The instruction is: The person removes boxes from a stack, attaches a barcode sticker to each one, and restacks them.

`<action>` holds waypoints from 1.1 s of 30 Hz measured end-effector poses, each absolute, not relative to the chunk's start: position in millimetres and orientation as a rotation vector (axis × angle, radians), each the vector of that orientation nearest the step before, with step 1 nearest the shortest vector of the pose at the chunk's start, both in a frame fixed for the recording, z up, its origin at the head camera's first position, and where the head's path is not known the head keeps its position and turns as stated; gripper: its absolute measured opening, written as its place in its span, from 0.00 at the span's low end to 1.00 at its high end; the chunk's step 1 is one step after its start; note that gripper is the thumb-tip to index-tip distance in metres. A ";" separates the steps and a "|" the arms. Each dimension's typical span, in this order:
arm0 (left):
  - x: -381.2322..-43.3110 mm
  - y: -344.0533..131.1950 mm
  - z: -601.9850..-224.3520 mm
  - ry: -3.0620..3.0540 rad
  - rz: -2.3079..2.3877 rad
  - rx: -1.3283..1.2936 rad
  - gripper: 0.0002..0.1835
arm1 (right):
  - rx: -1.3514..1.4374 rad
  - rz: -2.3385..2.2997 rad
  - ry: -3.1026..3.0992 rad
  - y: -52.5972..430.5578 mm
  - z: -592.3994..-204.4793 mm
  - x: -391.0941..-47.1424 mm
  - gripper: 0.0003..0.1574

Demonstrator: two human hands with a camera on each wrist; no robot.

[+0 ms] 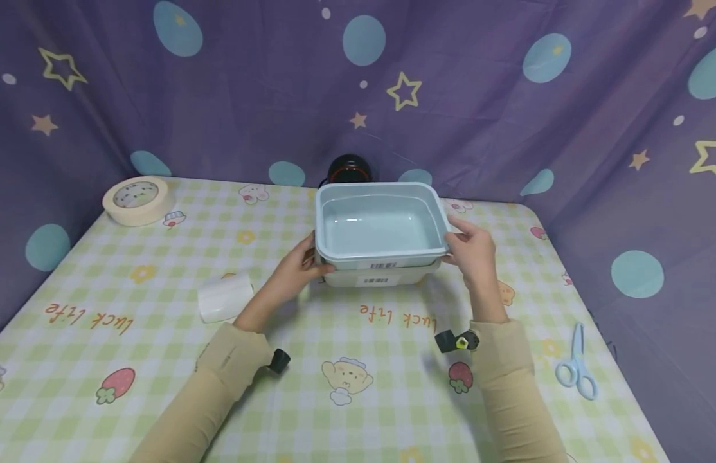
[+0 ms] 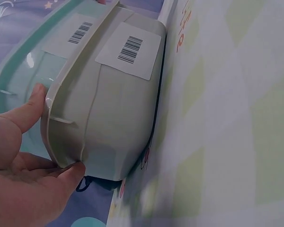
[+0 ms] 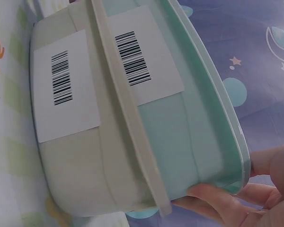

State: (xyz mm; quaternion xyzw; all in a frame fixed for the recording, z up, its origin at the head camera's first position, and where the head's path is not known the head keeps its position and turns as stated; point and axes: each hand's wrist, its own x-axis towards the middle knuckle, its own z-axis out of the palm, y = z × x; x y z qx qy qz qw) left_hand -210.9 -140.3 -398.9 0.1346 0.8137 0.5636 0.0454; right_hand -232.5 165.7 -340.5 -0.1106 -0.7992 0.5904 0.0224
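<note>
A light blue plastic basin (image 1: 374,222) sits nested in a beige basin (image 1: 358,278), both bearing white barcode labels. The beige one rests on the table, and part of the blue wall shows above its rim. My left hand (image 1: 291,273) grips the beige rim at the left end, thumb above and fingers below, as the left wrist view shows. At the right end, my right hand (image 1: 472,254) pinches the rim of the blue basin, its fingertips beneath the lip in the right wrist view.
A black round object (image 1: 349,170) stands behind the basins. To the left lie a white roll (image 1: 225,298) and a wide cream tape roll (image 1: 139,200). Light blue scissors (image 1: 576,366) lie at the right on the checked tablecloth (image 1: 265,418). A purple curtain (image 1: 312,83) hangs behind.
</note>
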 end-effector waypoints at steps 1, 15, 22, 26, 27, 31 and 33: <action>-211.2 -140.3 -399.4 2.485 1.721 0.417 0.47 | -0.346 1.832 -2.475 165.3 -341.7 -232.4 0.30; -208.1 -140.4 -398.6 2.491 1.704 0.420 0.49 | -0.351 1.702 -2.539 159.6 -345.0 -230.5 0.30; -207.5 -140.2 -399.1 2.496 1.708 0.416 0.47 | -0.271 1.410 -2.677 160.3 -348.9 -230.8 0.28; -208.5 -140.5 -400.0 2.513 1.694 0.417 0.47 | -0.247 1.377 -2.680 159.9 -350.1 -230.5 0.28; -208.5 -140.4 -399.7 2.512 1.695 0.412 0.47 | -0.248 1.382 -2.677 159.6 -350.0 -230.4 0.28; -208.4 -140.4 -399.2 2.505 1.702 0.414 0.47 | -0.257 1.402 -2.674 159.2 -350.5 -230.7 0.28; -207.7 -140.2 -398.2 2.500 1.709 0.411 0.47 | -0.258 1.402 -2.679 159.2 -350.9 -230.8 0.28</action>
